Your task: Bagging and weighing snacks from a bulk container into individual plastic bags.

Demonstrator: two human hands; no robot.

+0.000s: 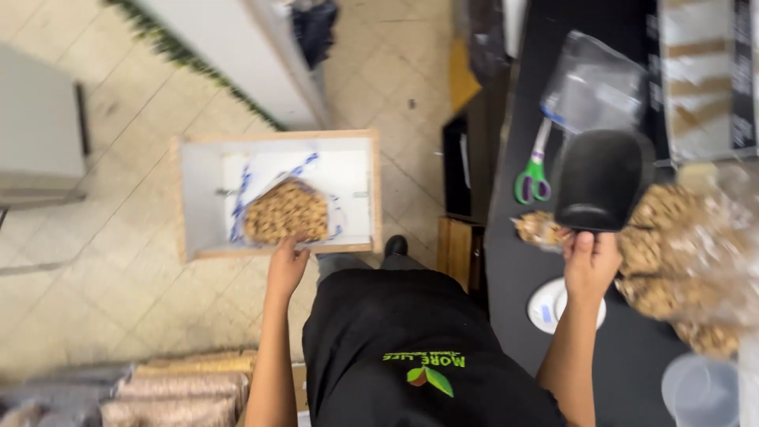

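My left hand [286, 265] reaches down to a clear bag of brown granola-like pieces [286, 211] and touches its near edge. The bag lies inside an open white box with a wooden rim [186, 198] on the tiled floor. My right hand [590, 265] grips the handle of a black scoop [602, 180], held over the black counter [518, 269]. A small bag of the same brown pieces [539, 228] lies just left of the scoop. A large clear sack of brown clusters [680, 261] sits to its right.
Green-handled scissors [534, 170] and empty clear bags [593, 83] lie farther back on the counter. A white lid [547, 304] and a clear plastic tub [700, 390] are near the front. Packed bags [178, 387] are stacked at lower left. A white cabinet [237, 55] stands behind the box.
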